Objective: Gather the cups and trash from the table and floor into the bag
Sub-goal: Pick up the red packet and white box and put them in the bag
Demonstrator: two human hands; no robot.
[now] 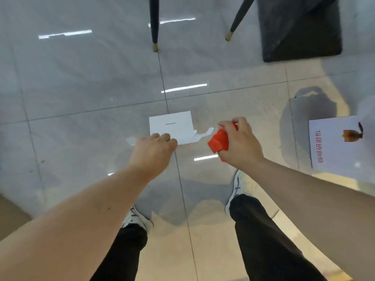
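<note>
A torn white sheet of paper lies flat on the glossy tiled floor, ahead of my feet. My left hand reaches down over its near left edge with fingers curled; whether it touches or pinches the paper I cannot tell. A ragged white scrap trails off the sheet's right side. My right hand is shut on a crumpled red object, held just right of the paper. No bag or cups are in view.
Two black chair legs with gold tips stand at the back. A dark table base sits back right. A white printed leaflet lies on the floor at the right. A brown surface edges in lower left.
</note>
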